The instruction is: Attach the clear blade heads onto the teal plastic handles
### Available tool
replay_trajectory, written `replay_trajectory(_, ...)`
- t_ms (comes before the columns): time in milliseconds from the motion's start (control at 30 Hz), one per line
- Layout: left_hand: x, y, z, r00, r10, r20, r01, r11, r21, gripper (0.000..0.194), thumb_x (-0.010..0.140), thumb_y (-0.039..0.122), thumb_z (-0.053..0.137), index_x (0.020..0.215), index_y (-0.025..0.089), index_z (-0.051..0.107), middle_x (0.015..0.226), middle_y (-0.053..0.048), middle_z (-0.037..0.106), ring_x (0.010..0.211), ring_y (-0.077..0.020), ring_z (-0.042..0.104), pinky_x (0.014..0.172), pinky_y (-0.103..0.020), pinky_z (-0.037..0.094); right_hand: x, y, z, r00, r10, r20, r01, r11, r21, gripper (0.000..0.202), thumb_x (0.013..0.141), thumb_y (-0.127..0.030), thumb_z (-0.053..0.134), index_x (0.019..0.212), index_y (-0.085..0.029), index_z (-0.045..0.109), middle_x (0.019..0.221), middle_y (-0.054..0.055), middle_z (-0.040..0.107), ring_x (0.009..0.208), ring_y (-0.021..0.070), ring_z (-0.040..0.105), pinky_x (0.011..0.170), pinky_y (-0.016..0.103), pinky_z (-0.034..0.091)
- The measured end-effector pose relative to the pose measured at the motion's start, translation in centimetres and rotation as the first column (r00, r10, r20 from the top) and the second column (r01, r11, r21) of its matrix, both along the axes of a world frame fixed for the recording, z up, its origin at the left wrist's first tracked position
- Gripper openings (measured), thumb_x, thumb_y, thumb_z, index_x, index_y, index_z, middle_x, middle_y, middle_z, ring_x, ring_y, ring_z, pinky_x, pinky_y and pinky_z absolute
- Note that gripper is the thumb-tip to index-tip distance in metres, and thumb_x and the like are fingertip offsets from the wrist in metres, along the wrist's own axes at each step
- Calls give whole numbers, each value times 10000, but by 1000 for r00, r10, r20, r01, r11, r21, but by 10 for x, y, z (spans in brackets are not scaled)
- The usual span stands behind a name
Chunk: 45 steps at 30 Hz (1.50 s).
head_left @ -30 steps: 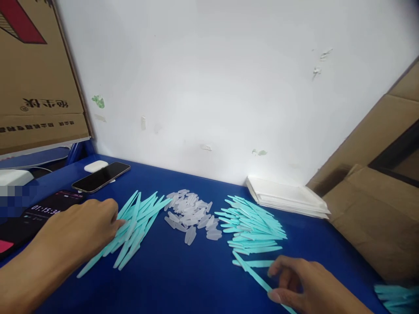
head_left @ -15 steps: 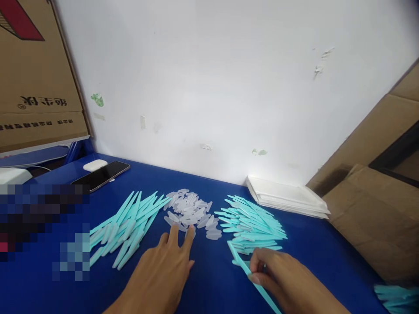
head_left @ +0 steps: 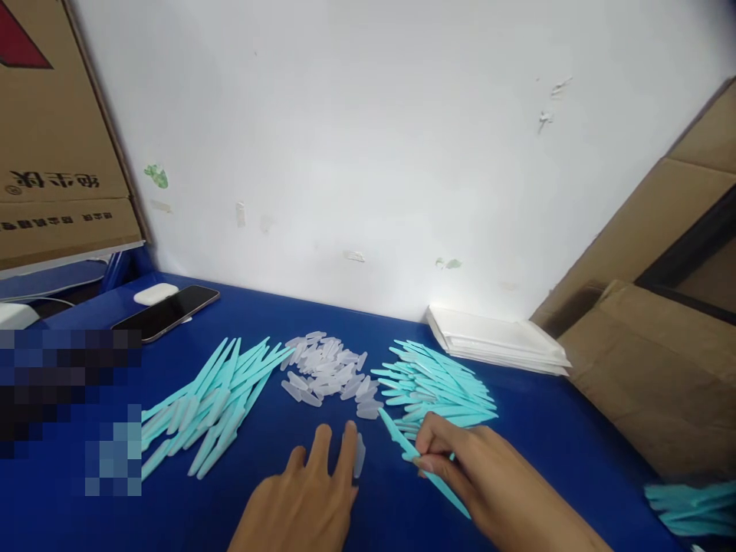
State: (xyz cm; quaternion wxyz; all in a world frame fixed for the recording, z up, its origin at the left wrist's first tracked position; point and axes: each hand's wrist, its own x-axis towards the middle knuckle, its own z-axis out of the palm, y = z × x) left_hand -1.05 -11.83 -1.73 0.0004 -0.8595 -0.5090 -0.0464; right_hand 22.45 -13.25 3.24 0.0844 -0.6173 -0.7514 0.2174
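My left hand (head_left: 313, 483) lies low over the blue table, fingers spread, its index fingertip beside one translucent cap (head_left: 359, 455). Between the thumb and fingers of my right hand (head_left: 460, 468) is a turquoise stick (head_left: 440, 487), slanting from upper left to lower right. A heap of translucent caps (head_left: 327, 364) lies beyond my left hand. Turquoise sticks with caps on their ends (head_left: 215, 399) are piled at the left. Another pile of turquoise sticks (head_left: 440, 383) sits just beyond my right hand.
On the blue table (head_left: 276, 303), a phone (head_left: 172, 310) and a white case (head_left: 156, 294) lie at the back left. White sheets (head_left: 500, 337) are stacked by the wall. Cardboard (head_left: 638, 368) stands at the right, with more turquoise sticks (head_left: 695, 506) at the lower right.
My left hand has moved toward me and right, and a single cap now lies apart from the heap. The stick in my right hand has shifted up and left. The view has turned slightly.
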Motion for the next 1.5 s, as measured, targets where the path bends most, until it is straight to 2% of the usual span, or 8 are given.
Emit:
replay_trajectory(167, 13, 8, 2, 996, 79, 34, -81, 996, 46, 339, 985, 262, 507, 1298, 188, 614, 1196, -157, 638, 894, -262, 695, 581, -238, 531, -5, -2, 3, 999, 5, -42, -2, 998, 57, 126, 1043, -214, 439, 984, -270, 535, 937, -25, 664, 842, 181, 609, 723, 281, 382)
replay_trajectory(300, 19, 15, -5, 999, 41, -20, -40, 998, 43, 282, 957, 171, 500, 1197, 176, 648, 1167, -156, 626, 910, -256, 686, 563, -222, 519, -6, -2, 4, 999, -1, -38, 3, 999, 48, 120, 1030, -202, 466, 985, -274, 551, 957, -26, 667, 862, 188, 610, 741, 290, 402)
replay_trajectory(433, 15, 21, -9, 992, -36, -120, 38, 999, 9, 355, 937, 81, 453, 1222, 183, 637, 1263, -183, 598, 968, -309, 692, 574, -305, 574, -6, -1, 4, 999, 2, -43, 0, 999, 48, 124, 1028, -189, 470, 986, -270, 554, 949, -25, 668, 855, 189, 612, 746, 294, 420)
replay_trajectory(600, 7, 26, 1, 988, -75, -138, 63, 994, -91, 313, 966, 108, 408, 1169, 187, 632, 1169, -159, 635, 940, -320, 695, 616, -380, 598, -8, -2, 7, 999, 5, -39, -2, 998, 66, 143, 1028, -185, 477, 1005, -270, 589, 1006, -12, 684, 925, 197, 634, 824, 310, 448)
replay_trajectory(833, 3, 30, 7, 992, -103, -77, 94, 990, -109, 246, 866, 97, 527, 1092, 148, 609, 1091, -162, 638, 891, -277, 687, 640, -296, 554, -4, 0, 3, 999, 21, -45, -16, 993, 119, 143, 1027, -240, 533, 1074, -302, 653, 1120, -15, 701, 1044, 201, 644, 913, 314, 460)
replay_trajectory(1067, 5, 28, 19, 980, -112, -163, 89, 986, -144, 392, 769, -3, 552, 1125, 155, 593, 1108, -154, 642, 920, -292, 688, 657, -309, 561, 1, 1, 7, 998, 22, -51, -13, 986, 165, 160, 1040, -276, 517, 1088, -323, 662, 1119, -25, 700, 1007, 192, 661, 874, 307, 480)
replay_trajectory(1300, 5, 27, 18, 992, -98, -82, 82, 980, -181, 435, 787, 11, 559, 1194, 163, 565, 1165, -158, 629, 1021, -294, 681, 763, -334, 576, 3, 1, 9, 999, 21, -45, -13, 982, 186, 199, 1054, -297, 491, 1086, -321, 686, 1088, -10, 699, 976, 190, 664, 844, 303, 491)
replay_trajectory(1500, 5, 26, 21, 991, -113, -66, 102, 983, -152, 509, 766, 8, 547, 1240, 193, 561, 1191, -154, 630, 983, -288, 697, 700, -300, 563, 3, 1, 12, 997, 44, -57, -32, 978, 205, 255, 1064, -339, 469, 1070, -306, 722, 1067, 17, 708, 961, 200, 674, 848, 304, 506)
